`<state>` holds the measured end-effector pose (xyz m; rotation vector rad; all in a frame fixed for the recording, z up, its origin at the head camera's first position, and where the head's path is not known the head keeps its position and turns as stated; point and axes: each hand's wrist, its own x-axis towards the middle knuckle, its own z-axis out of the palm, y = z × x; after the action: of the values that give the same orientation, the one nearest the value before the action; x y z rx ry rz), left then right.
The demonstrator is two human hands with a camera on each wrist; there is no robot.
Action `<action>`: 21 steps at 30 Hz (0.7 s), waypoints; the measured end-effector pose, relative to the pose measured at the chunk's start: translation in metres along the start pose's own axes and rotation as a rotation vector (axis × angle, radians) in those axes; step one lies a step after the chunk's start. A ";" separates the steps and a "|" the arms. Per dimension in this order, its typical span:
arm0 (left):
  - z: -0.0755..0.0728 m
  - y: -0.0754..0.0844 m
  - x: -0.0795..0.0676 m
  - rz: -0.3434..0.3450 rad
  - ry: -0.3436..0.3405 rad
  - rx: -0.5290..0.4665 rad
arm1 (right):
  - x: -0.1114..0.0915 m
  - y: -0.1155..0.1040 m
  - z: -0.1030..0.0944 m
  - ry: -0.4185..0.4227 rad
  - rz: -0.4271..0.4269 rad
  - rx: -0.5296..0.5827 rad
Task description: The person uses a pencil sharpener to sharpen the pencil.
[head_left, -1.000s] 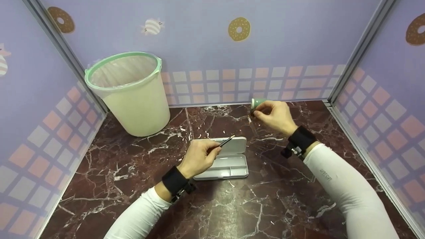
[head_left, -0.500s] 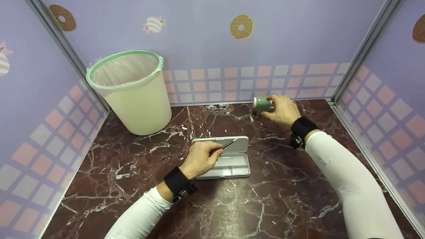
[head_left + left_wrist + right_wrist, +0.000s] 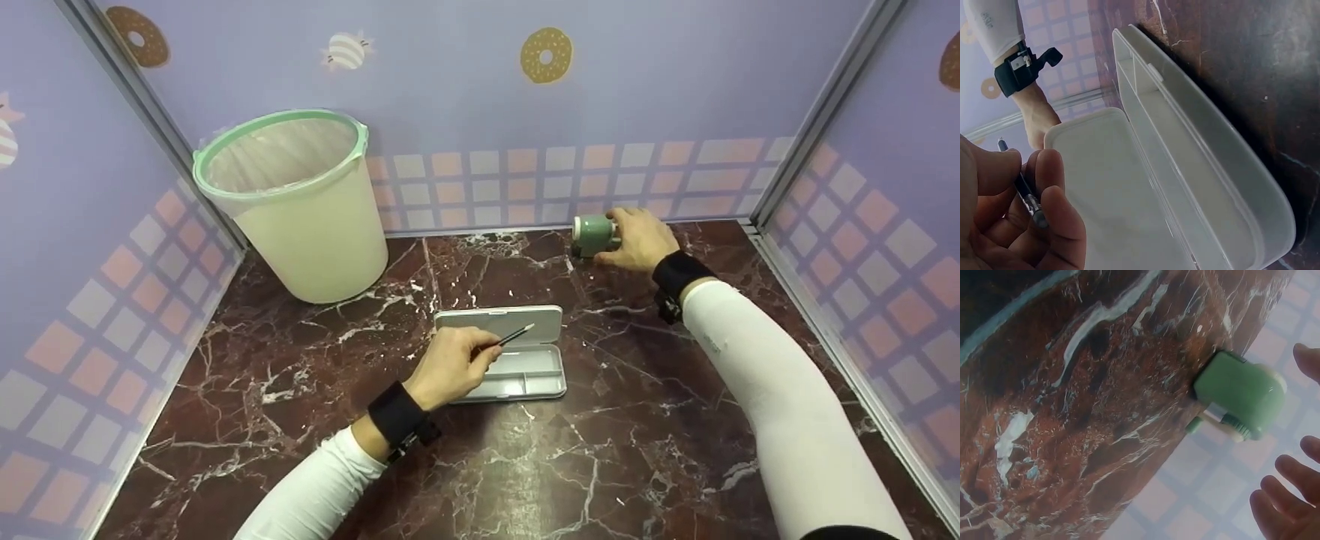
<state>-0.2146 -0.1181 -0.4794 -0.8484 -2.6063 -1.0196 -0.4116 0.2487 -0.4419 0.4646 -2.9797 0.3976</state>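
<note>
My left hand pinches a short dark pencil over the pencil case, its pale tip pointing up and right. In the left wrist view, the pencil shows a metal band and an eraser end between thumb and curled fingers. The case lies open, its lid raised at the back and its tray divided into compartments. A green crank pencil sharpener stands by the back wall. At its right side is my right hand, fingers spread. The right wrist view shows those fingers apart from the sharpener.
A tall pale bin with a green rim and a clear liner stands at the back left. Small white bits dot the dark marbled tabletop behind the case. Purple walls close off the back and both sides.
My right hand has moved from the sharpener's front to its right side, and its pinched fingers have spread. The left hand has barely shifted, still pinching the pencil over the case.
</note>
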 end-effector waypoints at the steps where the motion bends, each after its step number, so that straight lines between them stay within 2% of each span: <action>1: 0.000 0.000 -0.001 -0.001 0.001 0.000 | 0.002 0.001 0.001 0.002 0.006 0.015; 6: 0.000 -0.001 -0.003 -0.006 -0.001 0.001 | 0.009 0.006 0.012 0.008 0.048 0.071; 10: 0.001 -0.002 -0.006 0.000 -0.003 0.014 | 0.013 0.007 0.019 0.012 0.066 0.074; 15: 0.001 -0.003 -0.007 -0.002 -0.007 0.009 | 0.019 0.003 0.025 0.023 0.078 0.052; 21: 0.002 -0.002 -0.006 -0.005 -0.022 -0.003 | 0.027 -0.002 0.033 -0.032 0.068 -0.004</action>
<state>-0.2108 -0.1208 -0.4839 -0.8588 -2.6275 -1.0215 -0.4382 0.2307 -0.4692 0.3729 -3.0335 0.3942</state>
